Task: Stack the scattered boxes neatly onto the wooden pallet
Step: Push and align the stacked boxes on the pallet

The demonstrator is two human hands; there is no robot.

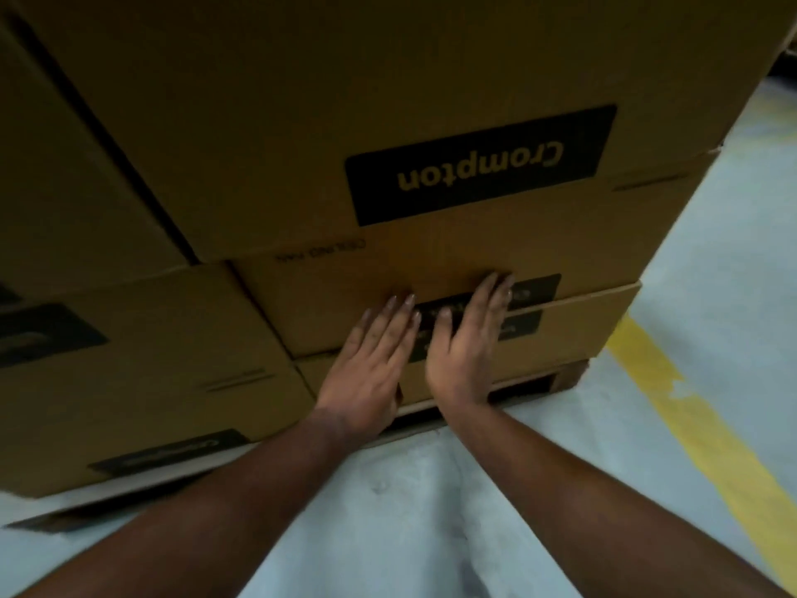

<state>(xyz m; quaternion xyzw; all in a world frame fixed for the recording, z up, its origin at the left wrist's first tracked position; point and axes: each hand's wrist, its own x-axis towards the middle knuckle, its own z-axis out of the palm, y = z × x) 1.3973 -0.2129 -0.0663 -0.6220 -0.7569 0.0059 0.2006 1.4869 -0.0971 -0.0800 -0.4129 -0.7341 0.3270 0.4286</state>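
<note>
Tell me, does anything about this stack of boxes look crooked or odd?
Yes. The top box sits with its Crompton label upside down. Below it, the box both hands press overhangs past the box above, so the stack's right edge is uneven.

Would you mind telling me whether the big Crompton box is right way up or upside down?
Upside down: the Crompton logo on the big box reads inverted from this view.
</note>
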